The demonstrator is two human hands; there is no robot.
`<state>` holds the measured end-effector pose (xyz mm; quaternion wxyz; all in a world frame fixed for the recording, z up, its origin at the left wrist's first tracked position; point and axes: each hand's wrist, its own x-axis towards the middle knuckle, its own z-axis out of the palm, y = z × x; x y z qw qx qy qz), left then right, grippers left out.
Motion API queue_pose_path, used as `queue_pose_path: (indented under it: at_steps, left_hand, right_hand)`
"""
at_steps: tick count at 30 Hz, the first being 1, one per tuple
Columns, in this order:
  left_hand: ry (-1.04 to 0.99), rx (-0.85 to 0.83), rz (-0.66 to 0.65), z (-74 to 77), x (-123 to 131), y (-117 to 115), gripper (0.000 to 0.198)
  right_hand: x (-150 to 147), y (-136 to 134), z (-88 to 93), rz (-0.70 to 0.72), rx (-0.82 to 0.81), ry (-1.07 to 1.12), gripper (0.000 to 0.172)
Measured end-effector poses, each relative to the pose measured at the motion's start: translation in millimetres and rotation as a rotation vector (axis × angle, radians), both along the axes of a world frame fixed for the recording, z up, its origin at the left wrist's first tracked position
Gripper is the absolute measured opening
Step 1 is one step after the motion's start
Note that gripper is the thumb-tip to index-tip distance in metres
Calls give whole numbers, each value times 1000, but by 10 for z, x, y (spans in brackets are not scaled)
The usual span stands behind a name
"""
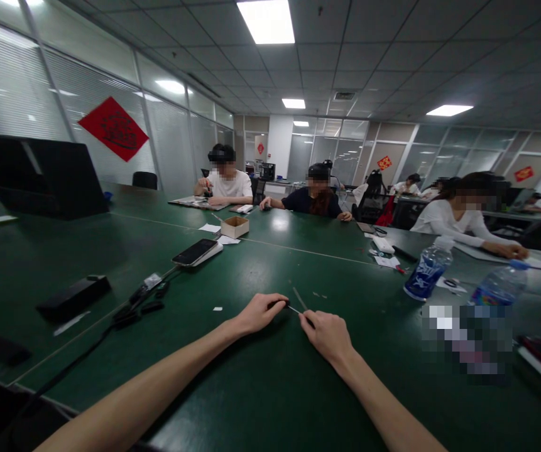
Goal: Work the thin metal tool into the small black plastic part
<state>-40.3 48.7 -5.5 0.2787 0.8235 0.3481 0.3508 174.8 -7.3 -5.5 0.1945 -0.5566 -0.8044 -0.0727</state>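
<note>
The left hand (261,314) and right hand (327,336) are closed on a thin rod (295,309), held just above the glossy green worktop (270,402). A clear plastic water bottle (428,270) stands to the right; glass partitions (336,150) line the room.

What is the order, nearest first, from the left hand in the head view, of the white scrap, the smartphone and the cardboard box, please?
1. White scrap: on the table, left of the left hand.
2. Smartphone: farther ahead, leftward.
3. Cardboard box: farthest, ahead.
</note>
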Motion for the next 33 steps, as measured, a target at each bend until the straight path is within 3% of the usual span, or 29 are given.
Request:
queue_pose_path:
  at_steps: [14, 26, 33]
  left_hand:
    - [74, 51, -4, 7, -3, 17, 36]
    - [77, 63, 3, 27, 4, -3, 37]
    - [86, 36, 27, 10, 11, 4, 38]
  right_hand:
    - [-48, -10, -17, -63, -3, 1, 40]
    - [8, 12, 14, 28, -43, 70, 38]
    - [-8, 3, 45, -49, -67, -8, 42]
